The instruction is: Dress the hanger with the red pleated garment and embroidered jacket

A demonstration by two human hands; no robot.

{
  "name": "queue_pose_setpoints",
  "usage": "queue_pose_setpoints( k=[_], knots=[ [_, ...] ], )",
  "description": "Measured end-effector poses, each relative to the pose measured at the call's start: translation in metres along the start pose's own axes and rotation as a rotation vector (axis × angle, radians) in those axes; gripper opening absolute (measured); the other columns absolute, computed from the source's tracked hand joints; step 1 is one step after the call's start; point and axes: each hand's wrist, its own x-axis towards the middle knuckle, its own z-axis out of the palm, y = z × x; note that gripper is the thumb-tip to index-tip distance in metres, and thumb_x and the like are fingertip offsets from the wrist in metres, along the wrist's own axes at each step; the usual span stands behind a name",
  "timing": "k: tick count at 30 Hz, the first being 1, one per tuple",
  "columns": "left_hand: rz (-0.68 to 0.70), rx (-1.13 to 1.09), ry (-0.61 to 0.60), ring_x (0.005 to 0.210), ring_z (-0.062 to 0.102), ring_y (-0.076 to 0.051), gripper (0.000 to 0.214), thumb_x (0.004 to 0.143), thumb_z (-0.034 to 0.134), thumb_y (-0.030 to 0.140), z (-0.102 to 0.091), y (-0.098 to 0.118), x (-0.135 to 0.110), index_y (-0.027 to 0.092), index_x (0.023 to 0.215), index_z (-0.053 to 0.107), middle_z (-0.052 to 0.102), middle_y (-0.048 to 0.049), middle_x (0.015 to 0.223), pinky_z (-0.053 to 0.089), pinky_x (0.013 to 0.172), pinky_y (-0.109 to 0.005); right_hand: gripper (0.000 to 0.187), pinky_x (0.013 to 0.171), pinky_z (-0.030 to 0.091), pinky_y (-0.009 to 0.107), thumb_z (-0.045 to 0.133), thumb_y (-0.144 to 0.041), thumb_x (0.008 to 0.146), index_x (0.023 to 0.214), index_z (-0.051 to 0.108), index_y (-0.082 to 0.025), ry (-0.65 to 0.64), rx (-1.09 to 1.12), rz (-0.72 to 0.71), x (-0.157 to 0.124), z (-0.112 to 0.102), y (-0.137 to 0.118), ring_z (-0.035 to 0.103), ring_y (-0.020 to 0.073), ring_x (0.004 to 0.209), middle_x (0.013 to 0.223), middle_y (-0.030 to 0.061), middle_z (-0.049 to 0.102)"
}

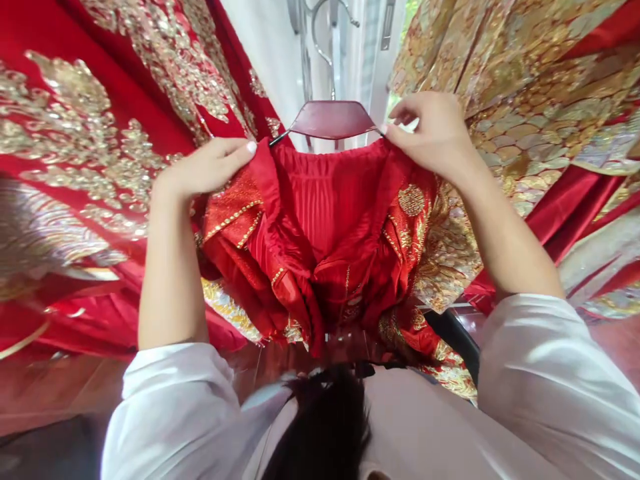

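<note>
Red pleated cloth fills the middle of the frame: a red garment [325,220] with gold-beaded trim hangs from a dark maroon hanger [330,120] at centre top. Its lower folds bunch and droop toward the bottom centre.

The left hand [205,167] sits at the hanger's left tip. Its grip is clenched on the garment's upper edge, with the thumb pressed flat over the fabric. The right hand [435,130] is at the hanger's right tip, fingertips pinched on the cloth there. The right hand sits slightly higher in the frame than the left. With one hand at each end, the top edge appears pulled taut across the hanger's width, while the metal hook [325,40] above seems to carry the weight, which leaves both hands free for the cloth.

Other gowns crowd in on both sides: a red gown with silver-gold embroidery [75,133] at upper left, and a gold brocade gown [540,87] at upper right, just beside the right wrist. White sleeves [170,400] are pushed back from the forearms, well apart from the beadwork. Dark hair [325,427] shows at bottom centre.
</note>
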Motion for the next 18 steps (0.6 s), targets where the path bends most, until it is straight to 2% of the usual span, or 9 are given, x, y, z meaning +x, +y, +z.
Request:
queue_pose_setpoints(
  k=[2, 5, 8, 11, 14, 16, 18],
  knots=[
    [0.061, -0.106, -0.044, 0.07, 0.049, -0.009, 0.052, 0.095, 0.037, 0.047, 0.003, -0.017, -0.001, 0.002, 0.084, 0.061, 0.057, -0.0024, 0.076, 0.046, 0.077, -0.024, 0.02, 0.069, 0.045, 0.03, 0.063, -0.034, 0.08, 0.075, 0.065, -0.015, -0.151, 0.213, -0.058, 0.024, 0.014, 0.001, 0.059, 0.0183, 0.071, 0.077, 0.0058, 0.067],
    [0.226, -0.217, -0.014, 0.063, 0.044, -0.008, 0.056, 0.087, 0.045, 0.06, 0.008, -0.019, -0.004, 0.007, 0.078, 0.06, 0.054, -0.0015, 0.071, 0.04, 0.06, -0.019, 0.03, 0.05, 0.035, 0.024, 0.064, -0.041, 0.079, 0.062, 0.057, -0.017, -0.325, 0.551, -0.024, 0.042, 0.03, -0.004, 0.047, 0.011, 0.051, 0.058, 0.0023, 0.061],
    [0.271, -0.207, 0.06, 0.055, 0.035, -0.007, 0.054, 0.087, 0.046, 0.06, 0.011, -0.011, -0.007, 0.013, 0.062, 0.052, 0.04, 0.0023, 0.058, 0.03, 0.052, -0.017, 0.029, 0.044, 0.022, 0.022, 0.067, -0.032, 0.075, 0.056, 0.052, -0.017, -0.354, 0.685, 0.083, 0.042, 0.029, -0.01, 0.035, 0.0068, 0.042, 0.047, -0.0017, 0.049],
    [0.253, -0.172, 0.163, 0.05, 0.021, -0.006, 0.054, 0.092, 0.045, 0.048, 0.015, -0.006, -0.006, 0.017, 0.05, 0.033, 0.024, 0.0039, 0.053, 0.018, 0.048, -0.02, 0.026, 0.044, 0.019, 0.022, 0.067, -0.024, 0.075, 0.057, 0.05, -0.016, -0.377, 0.72, 0.197, 0.039, 0.022, -0.015, 0.03, 0.0052, 0.041, 0.045, -0.0032, 0.044],
    [0.202, -0.198, 0.331, 0.05, 0.016, -0.007, 0.052, 0.093, 0.049, 0.028, 0.02, -0.001, 0.002, 0.018, 0.049, 0.025, 0.019, 0.0039, 0.052, 0.014, 0.049, -0.023, 0.029, 0.044, 0.018, 0.022, 0.069, -0.025, 0.074, 0.055, 0.049, -0.016, -0.416, 0.748, 0.217, 0.039, 0.02, -0.017, 0.028, 0.0047, 0.041, 0.044, -0.0033, 0.041],
    [0.188, -0.183, 0.524, 0.05, 0.014, -0.007, 0.051, 0.092, 0.051, 0.019, 0.023, 0.007, 0.01, 0.017, 0.049, 0.023, 0.018, 0.0039, 0.052, 0.012, 0.051, -0.024, 0.032, 0.044, 0.016, 0.022, 0.07, -0.027, 0.073, 0.054, 0.048, -0.017, -0.421, 0.77, 0.198, 0.04, 0.021, -0.017, 0.027, 0.0048, 0.041, 0.044, -0.0031, 0.038],
    [0.196, -0.11, 0.697, 0.051, 0.015, -0.006, 0.051, 0.091, 0.052, 0.017, 0.026, 0.017, 0.015, 0.017, 0.051, 0.022, 0.018, 0.0036, 0.054, 0.014, 0.053, -0.022, 0.032, 0.044, 0.015, 0.023, 0.071, -0.029, 0.073, 0.054, 0.049, -0.017, -0.423, 0.782, 0.186, 0.041, 0.024, -0.015, 0.026, 0.005, 0.041, 0.043, -0.0031, 0.038]
  ],
)
